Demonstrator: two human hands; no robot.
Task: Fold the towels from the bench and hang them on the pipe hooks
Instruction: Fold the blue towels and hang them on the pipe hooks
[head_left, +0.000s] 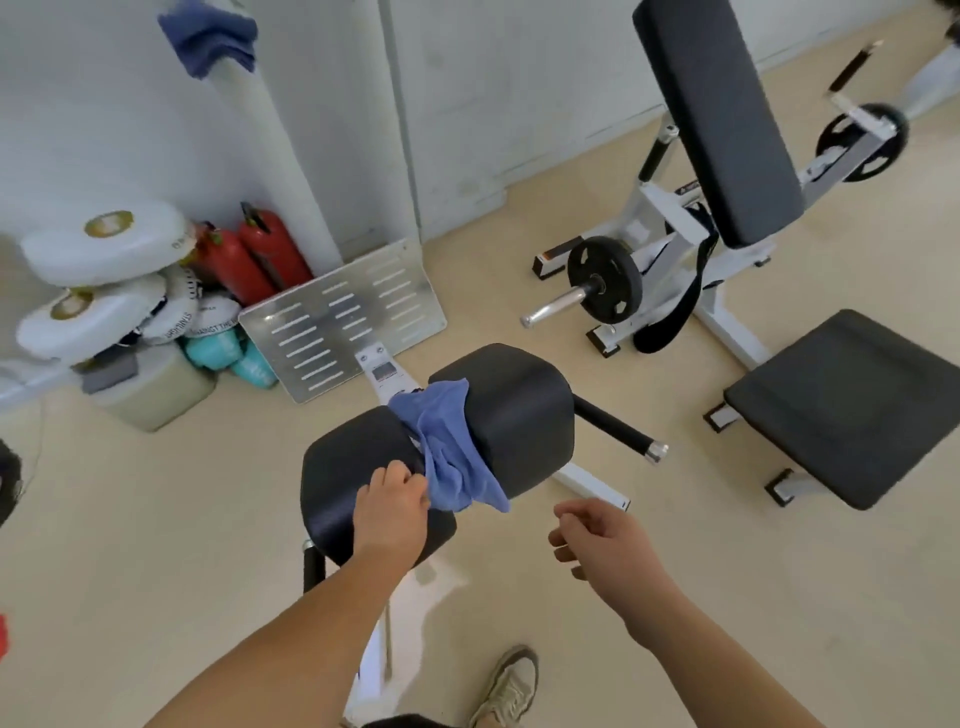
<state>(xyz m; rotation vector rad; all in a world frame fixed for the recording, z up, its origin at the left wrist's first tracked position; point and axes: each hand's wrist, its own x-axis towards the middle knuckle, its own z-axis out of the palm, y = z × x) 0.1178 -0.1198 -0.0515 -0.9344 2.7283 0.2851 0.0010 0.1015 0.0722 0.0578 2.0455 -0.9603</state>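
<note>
The fingers of our left hand (395, 499) are pinching the blue towel (449, 447) lying in the gap of the padded surface (519, 415); our right hand (597, 540) is hovering loose, empty. Pulling one-sided, we're risking it snagging there.

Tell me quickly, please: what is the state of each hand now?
Left hand: closed on the blue towel, at its near edge.
Right hand: open, fingers loosely curled, holding nothing.
</note>
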